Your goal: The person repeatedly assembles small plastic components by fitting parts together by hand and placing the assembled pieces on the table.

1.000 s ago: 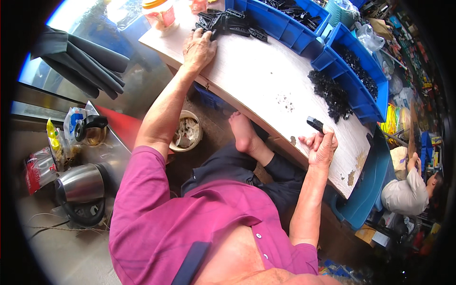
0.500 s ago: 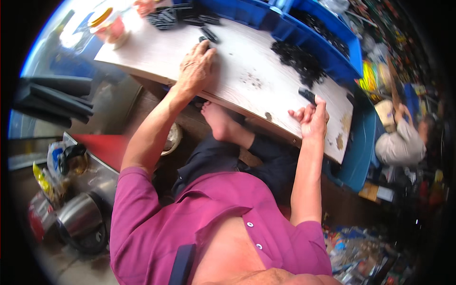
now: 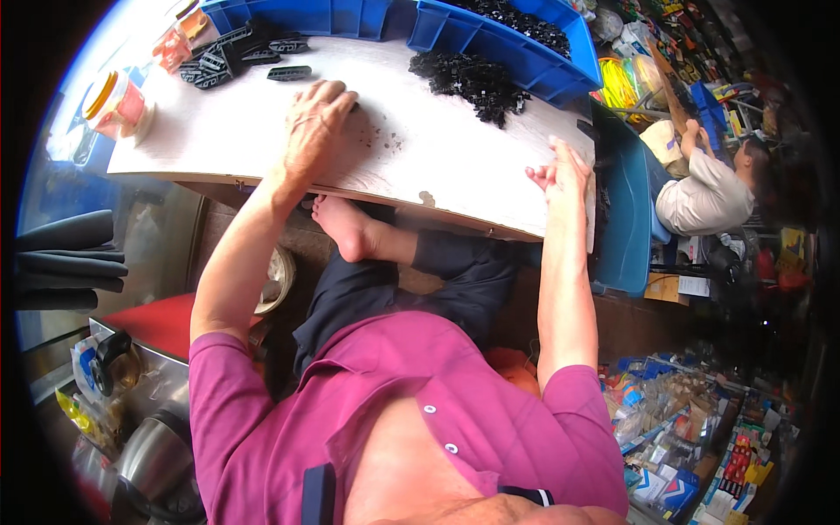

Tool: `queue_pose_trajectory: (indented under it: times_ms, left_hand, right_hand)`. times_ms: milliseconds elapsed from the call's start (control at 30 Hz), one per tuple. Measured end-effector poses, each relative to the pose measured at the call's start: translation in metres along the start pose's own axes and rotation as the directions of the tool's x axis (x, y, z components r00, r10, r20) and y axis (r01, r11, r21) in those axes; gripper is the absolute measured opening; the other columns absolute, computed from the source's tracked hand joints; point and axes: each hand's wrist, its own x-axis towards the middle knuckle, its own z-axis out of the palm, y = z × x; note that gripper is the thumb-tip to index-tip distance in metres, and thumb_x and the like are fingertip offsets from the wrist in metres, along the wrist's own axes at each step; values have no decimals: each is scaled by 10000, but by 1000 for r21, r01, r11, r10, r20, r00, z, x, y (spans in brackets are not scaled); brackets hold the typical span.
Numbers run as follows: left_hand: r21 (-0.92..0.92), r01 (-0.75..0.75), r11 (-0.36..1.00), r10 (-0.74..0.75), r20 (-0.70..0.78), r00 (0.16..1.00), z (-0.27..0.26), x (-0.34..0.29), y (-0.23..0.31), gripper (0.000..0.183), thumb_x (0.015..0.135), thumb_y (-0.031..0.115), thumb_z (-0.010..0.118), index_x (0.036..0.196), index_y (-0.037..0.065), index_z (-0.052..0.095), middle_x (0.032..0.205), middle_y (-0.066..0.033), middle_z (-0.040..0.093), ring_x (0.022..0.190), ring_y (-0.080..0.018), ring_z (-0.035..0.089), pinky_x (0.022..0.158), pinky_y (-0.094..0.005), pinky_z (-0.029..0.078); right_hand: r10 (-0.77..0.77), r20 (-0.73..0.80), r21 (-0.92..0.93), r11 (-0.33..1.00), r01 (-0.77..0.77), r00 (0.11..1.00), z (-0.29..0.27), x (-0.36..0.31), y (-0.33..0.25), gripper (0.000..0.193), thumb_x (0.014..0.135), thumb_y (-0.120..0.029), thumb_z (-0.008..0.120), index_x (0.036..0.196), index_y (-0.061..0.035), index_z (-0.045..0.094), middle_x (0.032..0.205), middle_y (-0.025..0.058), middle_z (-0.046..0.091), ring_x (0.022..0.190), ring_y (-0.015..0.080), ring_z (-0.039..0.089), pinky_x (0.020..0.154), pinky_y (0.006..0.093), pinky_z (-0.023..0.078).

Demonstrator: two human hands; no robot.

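My left hand point(image 3: 317, 124) rests on the white tabletop point(image 3: 236, 131) with its fingers curled down. A bit of a black plastic piece point(image 3: 354, 107) shows under its fingertips; the rest is hidden. Just beyond that hand lies a single long black plastic part point(image 3: 289, 73), and a pile of similar slotted parts point(image 3: 214, 63) is at the far left. Over the table's right end, my right hand point(image 3: 564, 173) is open, fingers apart and holding nothing. Past its fingertips, at the table edge, is another black piece point(image 3: 586, 130). A heap of small black parts point(image 3: 468, 83) lies between the hands, farther back.
Blue bins point(image 3: 503, 48) line the back, one full of small black parts. A teal tub point(image 3: 623, 210) stands against the table's right end. A jar with an orange lid point(image 3: 115, 103) sits at the left corner. Another person point(image 3: 707, 188) sits at the far right.
The black piece at my right fingertips has left them, and that hand's fingers have spread. My left hand has drawn away from the single long part. The whole view has shifted.
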Motion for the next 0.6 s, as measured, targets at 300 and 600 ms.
queue_pose_trajectory:
  times_ms: [300, 600]
  left_hand:
    - [-77, 3, 997, -9, -71, 997, 18, 8, 46, 336, 746, 50, 621, 1076, 115, 626, 1080, -88, 591, 1038, -285, 547, 847, -421, 446]
    - [-767, 291, 572, -359, 85, 929, 4, -34, 115, 249, 800, -25, 634, 1037, 49, 632, 832, -93, 612, 661, -153, 594, 607, -266, 478]
  right_hand:
    - [-92, -10, -314, 946, 84, 996, 53, 40, -3, 206, 794, -190, 735, 937, -52, 680, 545, 28, 485, 408, 130, 465, 389, 349, 515]
    - [-176, 8, -527, 836, 154, 984, 79, 46, -11, 204, 769, -191, 742, 926, -63, 715, 642, 47, 595, 384, 137, 461, 352, 303, 439]
